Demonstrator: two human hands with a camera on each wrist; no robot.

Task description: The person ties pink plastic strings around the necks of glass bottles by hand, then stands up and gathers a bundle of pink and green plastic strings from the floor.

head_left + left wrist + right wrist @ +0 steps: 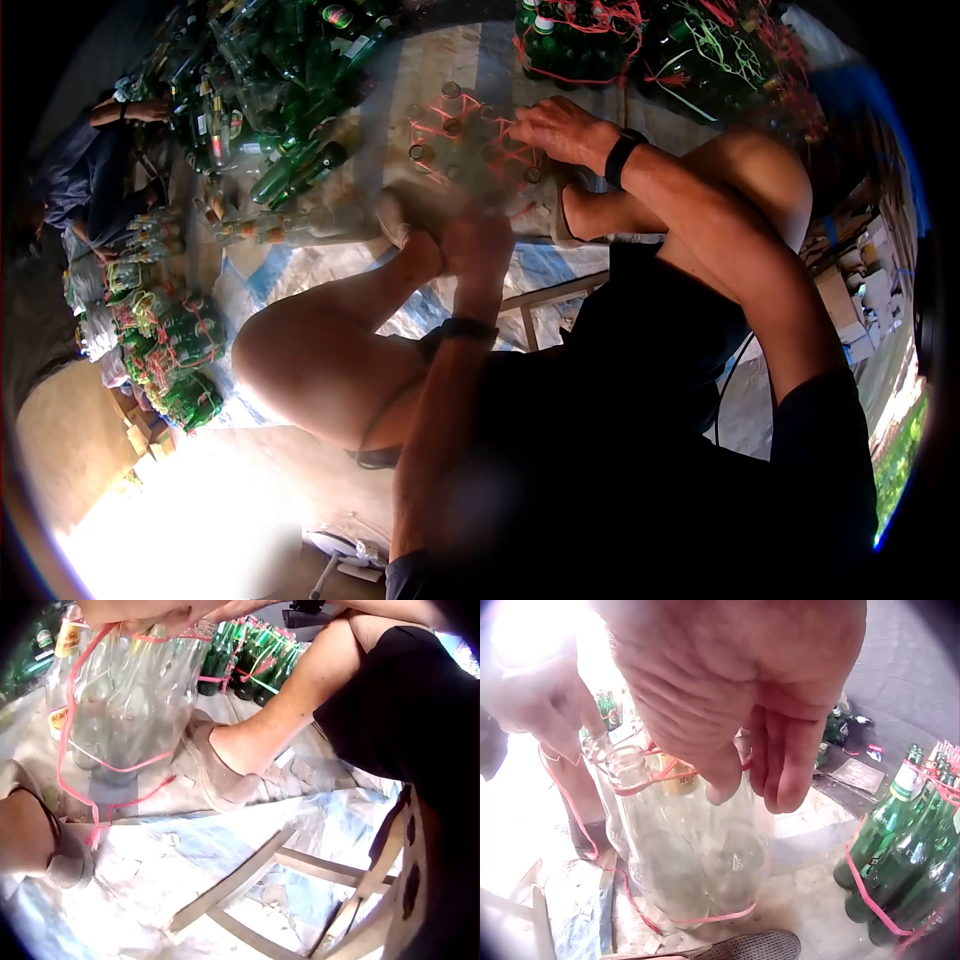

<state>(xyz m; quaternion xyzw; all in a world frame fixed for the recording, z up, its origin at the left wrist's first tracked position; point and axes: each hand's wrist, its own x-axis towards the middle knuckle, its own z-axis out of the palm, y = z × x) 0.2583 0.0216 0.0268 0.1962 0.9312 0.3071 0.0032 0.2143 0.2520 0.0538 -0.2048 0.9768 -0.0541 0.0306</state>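
Note:
A bundle of clear glass bottles [697, 862] stands upright between the person's feet, with pink twine [660, 776] wound round the necks and another loop low down. At the far side of the bundle, the right hand [565, 130] pinches the twine between thumb and fingers among the necks. The left hand [480, 250] is at the near side, close to the bottle mouths, gripping a strand of the twine. From that hand a loose length of twine [69, 712] hangs down to the sheet, ending in a frayed knot. The left fingertips are partly hidden.
Tied bundles of green bottles [900, 847] stand beyond the right foot. A heap of loose green bottles [290, 60] lies at the back left, near another person [85, 180]. Under the legs is a wooden frame [247, 877] on a blue-and-white sheet [202, 855].

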